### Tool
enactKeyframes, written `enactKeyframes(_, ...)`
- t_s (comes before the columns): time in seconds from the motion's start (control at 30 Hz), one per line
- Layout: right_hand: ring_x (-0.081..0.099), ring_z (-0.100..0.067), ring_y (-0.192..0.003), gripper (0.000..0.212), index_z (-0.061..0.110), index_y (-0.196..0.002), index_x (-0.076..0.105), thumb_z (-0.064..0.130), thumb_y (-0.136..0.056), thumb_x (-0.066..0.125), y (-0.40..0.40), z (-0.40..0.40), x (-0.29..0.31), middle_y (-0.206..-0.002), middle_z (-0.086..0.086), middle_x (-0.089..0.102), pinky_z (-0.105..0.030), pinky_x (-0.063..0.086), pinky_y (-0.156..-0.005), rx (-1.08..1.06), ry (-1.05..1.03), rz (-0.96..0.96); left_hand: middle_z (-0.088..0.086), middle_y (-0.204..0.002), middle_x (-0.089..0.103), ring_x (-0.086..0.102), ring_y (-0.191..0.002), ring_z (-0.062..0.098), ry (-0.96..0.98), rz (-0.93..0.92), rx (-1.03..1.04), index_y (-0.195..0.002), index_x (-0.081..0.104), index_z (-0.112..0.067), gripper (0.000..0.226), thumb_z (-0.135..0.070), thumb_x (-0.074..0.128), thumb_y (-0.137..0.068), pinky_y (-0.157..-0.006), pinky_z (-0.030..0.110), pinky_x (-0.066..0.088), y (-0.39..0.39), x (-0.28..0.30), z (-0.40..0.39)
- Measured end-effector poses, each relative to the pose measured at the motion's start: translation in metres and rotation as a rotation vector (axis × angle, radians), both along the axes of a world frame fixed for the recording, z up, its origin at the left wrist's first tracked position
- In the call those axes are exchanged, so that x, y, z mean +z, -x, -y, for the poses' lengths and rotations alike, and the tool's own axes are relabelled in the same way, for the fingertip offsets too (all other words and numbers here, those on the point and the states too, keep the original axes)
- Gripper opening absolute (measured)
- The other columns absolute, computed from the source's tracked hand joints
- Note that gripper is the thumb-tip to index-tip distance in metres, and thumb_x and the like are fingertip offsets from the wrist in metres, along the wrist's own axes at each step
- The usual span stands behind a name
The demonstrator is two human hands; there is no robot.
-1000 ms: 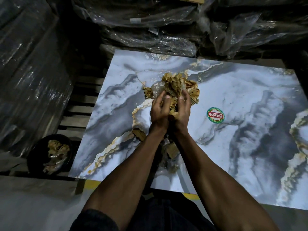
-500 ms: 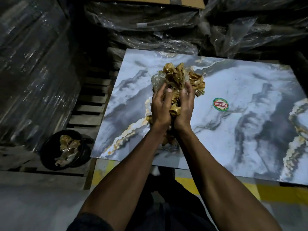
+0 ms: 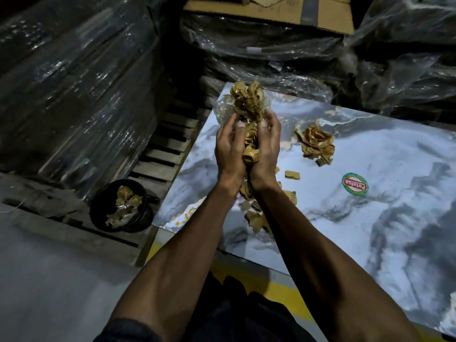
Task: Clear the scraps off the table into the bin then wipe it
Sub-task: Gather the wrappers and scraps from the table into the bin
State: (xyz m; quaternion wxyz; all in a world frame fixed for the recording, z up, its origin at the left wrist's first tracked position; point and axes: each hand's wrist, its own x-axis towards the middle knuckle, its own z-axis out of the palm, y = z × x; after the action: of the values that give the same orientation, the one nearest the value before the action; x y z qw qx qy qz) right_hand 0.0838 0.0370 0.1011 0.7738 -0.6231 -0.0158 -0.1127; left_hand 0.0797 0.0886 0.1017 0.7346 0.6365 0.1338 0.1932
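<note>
2 hands, left (image 3: pixel 228 150) and right (image 3: pixel 267 148), grasping crumpled scraps (image 3: pixel 248 102), above table (image 3: pixel 370 218)

The room is dim, and only the marble table (image 3: pixel 370 169) at the right of the frame catches pale light. Small glints speckle the plastic wrap (image 3: pixel 74 82) at upper left. The corners fall to near black, the edges bend outward, and fine detail looks soft.

Dim room, plastic-wrapped stacks (image 3: pixel 74 95) around a wooden pallet (image 3: pixel 162 154)

Golden-brown scraps (image 3: pixel 248 104), grey-white marbled table (image 3: pixel 370 218), black bin (image 3: pixel 98 213)
</note>
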Motion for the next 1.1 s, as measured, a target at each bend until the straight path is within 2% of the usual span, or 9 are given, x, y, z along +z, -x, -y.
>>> enactKeyframes(0.1, 0.049, -0.003, -0.126, 0.037, 0.018, -0.136, 0.046, 0.029, -0.101, 0.043, -0.002, -0.015, 0.002, -0.137, 0.004, 0.05, -0.023, 0.043, -0.103, 0.084, -0.036, -0.012, 0.004, -0.138, 0.053, 0.051, -0.128, 0.015, 0.01, -0.013, 0.06, -0.134, 0.054, -0.017, 0.054, -0.042, 0.053, -0.086, -0.109, 0.04, 0.041, -0.002, -0.003, -0.016)
enactKeyframes(0.2, 0.053, 0.005, -0.117, 0.03, 0.02, -0.132, 0.046, 0.024, -0.103, 0.043, -0.003, -0.036, 0.001, -0.131, 0.007, 0.052, -0.018, 0.045, -0.095, 0.17, -0.055, -0.024, 0.005, -0.135, 0.056, 0.053, -0.125, 0.017, 0.006, -0.023, 0.127, -0.13, 0.055, -0.022, 0.051, -0.046, 0.054, -0.085, -0.108, 0.043, 0.042, 0.001, -0.004, -0.037)
enactKeyframes(0.33, 0.047, -0.017, -0.132, 0.039, 0.021, -0.133, 0.048, 0.035, -0.097, 0.046, -0.003, -0.078, -0.007, -0.141, -0.005, 0.049, -0.043, 0.039, -0.112, 0.26, -0.04, -0.056, 0.007, -0.136, 0.054, 0.053, -0.125, 0.018, 0.023, -0.037, 0.236, -0.132, 0.054, -0.017, 0.055, -0.044, 0.055, -0.085, -0.108, 0.04, 0.042, 0.008, -0.007, -0.075)
enactKeyframes(0.43, 0.045, -0.018, -0.134, 0.042, 0.02, -0.134, 0.048, 0.039, -0.096, 0.047, -0.001, -0.113, -0.012, -0.142, -0.004, 0.049, -0.047, 0.036, -0.113, 0.347, -0.033, -0.089, 0.009, -0.14, 0.052, 0.051, -0.127, 0.018, 0.022, -0.074, 0.311, -0.135, 0.053, -0.015, 0.061, -0.047, 0.054, -0.083, -0.108, 0.037, 0.042, 0.013, -0.016, -0.109)
enactKeyframes(0.8, 0.053, -0.017, -0.125, 0.051, 0.015, -0.139, 0.046, 0.038, -0.093, 0.048, 0.001, -0.296, -0.063, -0.14, -0.007, 0.051, -0.029, 0.046, -0.101, 0.512, 0.0, -0.291, 0.007, -0.139, 0.053, 0.051, -0.126, 0.016, 0.079, -0.235, 0.523, -0.132, 0.056, -0.016, 0.059, -0.046, 0.052, -0.082, -0.106, 0.032, 0.041, 0.021, -0.072, -0.287)
enactKeyframes(0.9, 0.056, -0.012, -0.115, 0.049, 0.014, -0.142, 0.042, 0.035, -0.099, 0.046, 0.002, -0.348, -0.087, -0.137, -0.006, 0.051, -0.016, 0.048, -0.086, 0.567, 0.022, -0.392, 0.009, -0.135, 0.056, 0.054, -0.124, 0.023, 0.083, -0.364, 0.538, -0.131, 0.057, -0.018, 0.069, -0.061, 0.052, -0.077, -0.106, 0.045, 0.042, 0.024, -0.106, -0.345)
enactKeyframes(1.0, 0.056, -0.016, -0.116, 0.044, 0.011, -0.142, 0.043, 0.031, -0.103, 0.045, 0.003, -0.396, -0.109, -0.137, -0.007, 0.052, -0.024, 0.05, -0.095, 0.582, 0.09, -0.472, 0.007, -0.136, 0.055, 0.051, -0.119, 0.012, 0.053, -0.436, 0.532, -0.134, 0.055, -0.011, 0.062, -0.053, 0.05, -0.088, -0.101, 0.016, 0.04, 0.027, -0.122, -0.389)
enactKeyframes(1.03, 0.055, -0.019, -0.12, 0.049, 0.013, -0.141, 0.044, 0.037, -0.099, 0.047, 0.003, -0.41, -0.117, -0.138, -0.008, 0.052, -0.035, 0.048, -0.102, 0.585, 0.102, -0.506, 0.005, -0.135, 0.054, 0.048, -0.114, 0.007, 0.059, -0.443, 0.546, -0.134, 0.054, -0.008, 0.049, -0.039, 0.051, -0.096, -0.087, 0.0, 0.036, 0.026, -0.128, -0.4)
enactKeyframes(1.1, 0.053, -0.025, -0.124, 0.056, 0.014, -0.14, 0.045, 0.042, -0.092, 0.047, -0.002, -0.434, -0.132, -0.138, -0.01, 0.052, -0.046, 0.045, -0.105, 0.592, 0.143, -0.566, 0.001, -0.125, 0.057, 0.05, -0.105, 0.003, 0.072, -0.454, 0.571, -0.131, 0.056, -0.005, 0.035, -0.021, 0.047, -0.101, -0.069, -0.005, 0.033, 0.025, -0.149, -0.422)
